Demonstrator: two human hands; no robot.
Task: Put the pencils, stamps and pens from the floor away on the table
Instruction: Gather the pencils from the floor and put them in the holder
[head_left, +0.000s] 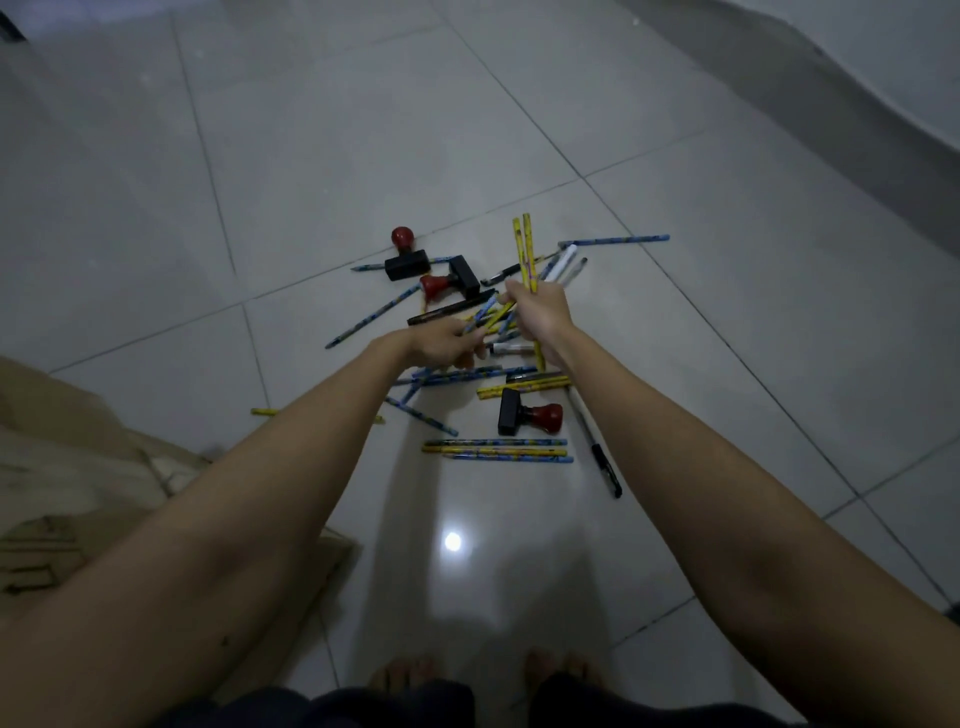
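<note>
Several yellow and blue pencils, pens and three stamps lie scattered on the tiled floor. My right hand (537, 312) is closed around two upright yellow pencils (524, 249). My left hand (441, 345) pinches a slanted yellow pencil (496, 314) and a blue one beside it, its tips touching my right hand. Two red-handled black stamps (408, 257) (452, 283) lie beyond my hands, a third stamp (527, 415) lies nearer me. Three pencils (498, 451) rest side by side close to me, and a black pen (602, 457) lies at the right.
Brown cardboard (78, 493) covers the floor at the lower left. A wall base (831, 93) runs along the upper right. My bare feet (483, 670) stand at the bottom edge. Grey floor tiles (311, 130) stretch beyond the pile.
</note>
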